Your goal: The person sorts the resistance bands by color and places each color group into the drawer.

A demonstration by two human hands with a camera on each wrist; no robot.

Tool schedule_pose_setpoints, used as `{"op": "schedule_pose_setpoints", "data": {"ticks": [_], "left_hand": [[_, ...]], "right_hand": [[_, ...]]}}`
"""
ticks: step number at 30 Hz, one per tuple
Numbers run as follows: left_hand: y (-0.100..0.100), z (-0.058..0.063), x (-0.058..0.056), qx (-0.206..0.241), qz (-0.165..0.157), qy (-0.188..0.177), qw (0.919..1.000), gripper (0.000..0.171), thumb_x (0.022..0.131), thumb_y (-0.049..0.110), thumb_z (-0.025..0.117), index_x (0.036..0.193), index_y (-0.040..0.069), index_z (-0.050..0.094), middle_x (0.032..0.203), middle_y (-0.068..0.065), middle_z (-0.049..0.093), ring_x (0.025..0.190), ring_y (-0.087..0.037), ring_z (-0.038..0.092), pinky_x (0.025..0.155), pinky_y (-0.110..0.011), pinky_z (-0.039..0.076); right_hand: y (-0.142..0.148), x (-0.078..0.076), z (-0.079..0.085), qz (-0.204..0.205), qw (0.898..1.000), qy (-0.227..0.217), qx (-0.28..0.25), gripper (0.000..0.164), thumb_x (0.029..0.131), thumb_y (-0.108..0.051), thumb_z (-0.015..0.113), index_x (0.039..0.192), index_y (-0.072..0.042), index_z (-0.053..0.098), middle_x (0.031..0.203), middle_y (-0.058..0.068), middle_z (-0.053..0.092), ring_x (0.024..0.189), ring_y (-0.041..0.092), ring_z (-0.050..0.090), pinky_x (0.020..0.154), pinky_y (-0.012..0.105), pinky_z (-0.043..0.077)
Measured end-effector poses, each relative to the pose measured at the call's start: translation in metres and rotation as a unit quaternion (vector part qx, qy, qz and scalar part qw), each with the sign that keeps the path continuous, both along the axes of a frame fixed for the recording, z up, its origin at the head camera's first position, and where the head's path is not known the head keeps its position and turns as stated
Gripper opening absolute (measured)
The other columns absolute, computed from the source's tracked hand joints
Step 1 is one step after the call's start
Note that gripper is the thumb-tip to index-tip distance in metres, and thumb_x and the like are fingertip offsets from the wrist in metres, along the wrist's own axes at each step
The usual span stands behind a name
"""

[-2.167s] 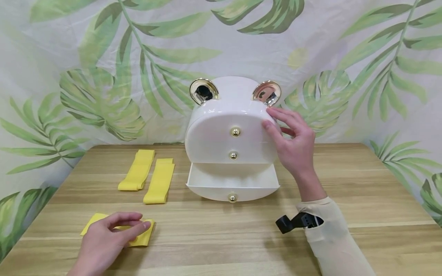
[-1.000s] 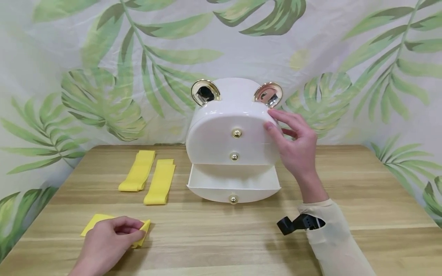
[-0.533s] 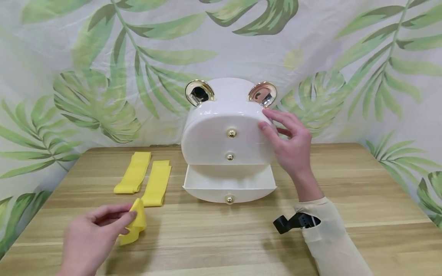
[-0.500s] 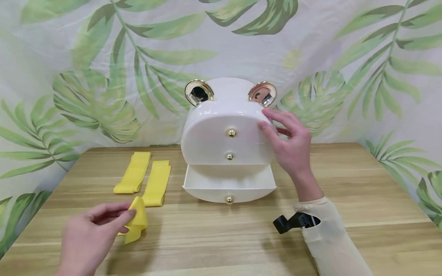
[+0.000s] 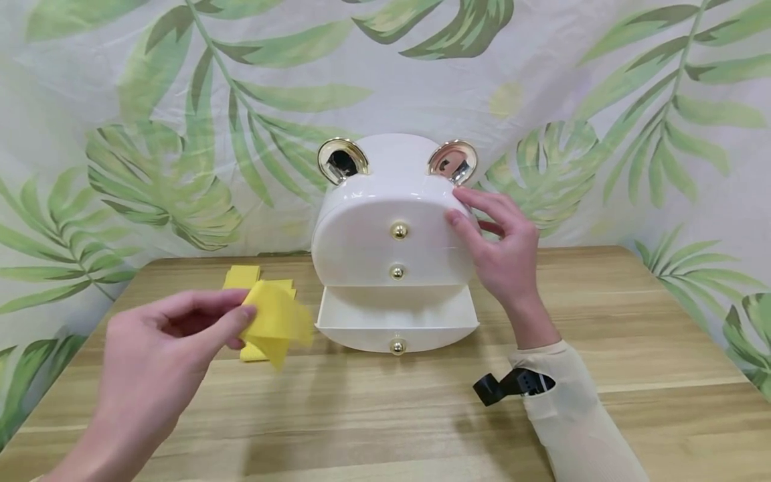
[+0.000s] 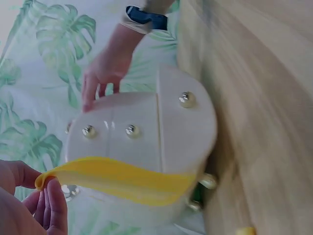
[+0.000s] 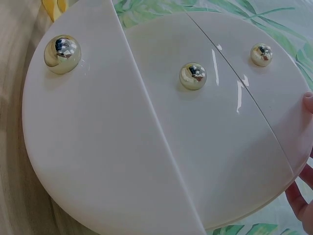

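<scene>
My left hand (image 5: pixel 159 355) pinches a soft yellow strip (image 5: pixel 271 318) between thumb and fingers, above the table and left of the box. In the left wrist view the strip (image 6: pixel 120 181) stretches out from the fingertips, in front of the box. My right hand (image 5: pixel 512 251) rests on the upper right edge of a white drawer box (image 5: pixel 361 241) with gold knobs and two round gold-rimmed ears. Its bottom drawer (image 5: pixel 355 337) is pulled out, with nothing visible inside. The right wrist view shows fingers (image 7: pixel 301 196) at the box's rim.
Two more yellow strips, one farther left (image 5: pixel 243 273) and one nearer the box (image 5: pixel 289 286), lie on the wooden table (image 5: pixel 385 415), partly hidden by the left hand and the held strip. A leaf-patterned cloth (image 5: pixel 409 94) hangs behind. A black wrist camera (image 5: pixel 512 386) sits on the right wrist.
My left hand has taken hold of the folded yellow strip lying near the front left, lifted it, and carried it up and rightward towards the box. The right hand stays on the box.
</scene>
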State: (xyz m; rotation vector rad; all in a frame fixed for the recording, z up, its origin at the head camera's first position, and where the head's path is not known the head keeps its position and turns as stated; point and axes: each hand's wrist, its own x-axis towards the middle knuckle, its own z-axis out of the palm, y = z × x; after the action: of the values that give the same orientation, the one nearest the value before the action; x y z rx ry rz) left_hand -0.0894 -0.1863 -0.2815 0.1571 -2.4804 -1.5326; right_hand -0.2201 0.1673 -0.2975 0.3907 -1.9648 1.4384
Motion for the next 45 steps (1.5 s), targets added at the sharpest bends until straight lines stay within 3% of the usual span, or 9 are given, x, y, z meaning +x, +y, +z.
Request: {"op": "schedule_pose_setpoints", "data": {"ticks": [4,9,18,29,33,40,45], "left_hand": [[0.020,0.016,-0.006,0.023,-0.031,0.032,0.9987,0.025,0.092,0.028,0.085,0.115,0.017,0.082,0.095,0.008,0.082,0.073,-0.017,0.074,0.064,-0.023,0.054],[0.047,0.036,-0.012,0.025,-0.057,0.061,0.9962,0.019,0.094,0.026,0.083,0.110,0.016,0.083,0.095,0.003,0.082,0.074,-0.020,0.075,0.069,-0.024,0.057],[0.084,0.053,-0.029,0.106,-0.111,0.059,0.9865,0.017,0.093,0.014,0.079,0.107,0.007,0.084,0.091,0.000,0.082,0.074,-0.020,0.075,0.074,-0.028,0.064],[0.122,0.038,-0.057,0.142,-0.152,0.042,0.9772,0.018,0.095,0.007,0.072,0.109,0.006,0.084,0.100,-0.011,0.082,0.075,-0.020,0.076,0.074,-0.030,0.064],[0.141,0.033,-0.061,0.162,-0.152,0.044,0.9740,0.018,0.095,0.007,0.074,0.110,0.005,0.083,0.103,-0.011,0.081,0.075,-0.020,0.075,0.073,-0.030,0.065],[0.168,0.027,-0.065,0.222,-0.149,0.072,0.9609,0.017,0.094,0.005,0.071,0.106,0.002,0.084,0.101,-0.013,0.081,0.075,-0.018,0.073,0.074,-0.031,0.065],[0.177,0.017,-0.067,0.232,-0.135,0.075,0.9604,0.016,0.095,0.006,0.071,0.105,0.004,0.084,0.098,-0.010,0.082,0.072,-0.019,0.075,0.075,-0.032,0.066]], "right_hand": [[-0.001,-0.001,0.001,0.000,1.000,-0.001,0.001,0.029,0.093,-0.019,0.084,0.122,-0.018,0.082,0.126,0.002,0.077,0.117,0.007,0.066,0.091,0.023,0.060],[-0.002,-0.001,0.002,0.000,1.000,-0.009,0.002,0.030,0.093,-0.020,0.083,0.123,-0.019,0.082,0.127,0.001,0.077,0.118,0.007,0.065,0.092,0.023,0.060],[-0.003,0.000,0.002,0.003,1.000,-0.010,0.010,0.030,0.094,-0.021,0.083,0.124,-0.019,0.081,0.129,0.000,0.076,0.119,0.007,0.065,0.093,0.024,0.060],[0.001,0.001,0.003,-0.002,1.000,-0.013,0.018,0.030,0.094,-0.021,0.083,0.124,-0.020,0.081,0.129,0.000,0.076,0.119,0.006,0.065,0.093,0.023,0.060],[0.003,0.001,0.003,-0.001,1.000,-0.017,0.023,0.030,0.095,-0.022,0.082,0.125,-0.021,0.080,0.130,-0.001,0.076,0.120,0.006,0.064,0.093,0.023,0.060],[0.006,0.002,0.002,-0.003,1.000,-0.015,0.024,0.030,0.096,-0.021,0.081,0.125,-0.022,0.080,0.129,-0.001,0.076,0.119,0.006,0.064,0.093,0.022,0.059],[0.004,0.002,0.001,0.004,1.000,-0.017,0.026,0.029,0.097,-0.022,0.080,0.126,-0.022,0.080,0.131,-0.002,0.076,0.120,0.006,0.064,0.094,0.023,0.059]]}}
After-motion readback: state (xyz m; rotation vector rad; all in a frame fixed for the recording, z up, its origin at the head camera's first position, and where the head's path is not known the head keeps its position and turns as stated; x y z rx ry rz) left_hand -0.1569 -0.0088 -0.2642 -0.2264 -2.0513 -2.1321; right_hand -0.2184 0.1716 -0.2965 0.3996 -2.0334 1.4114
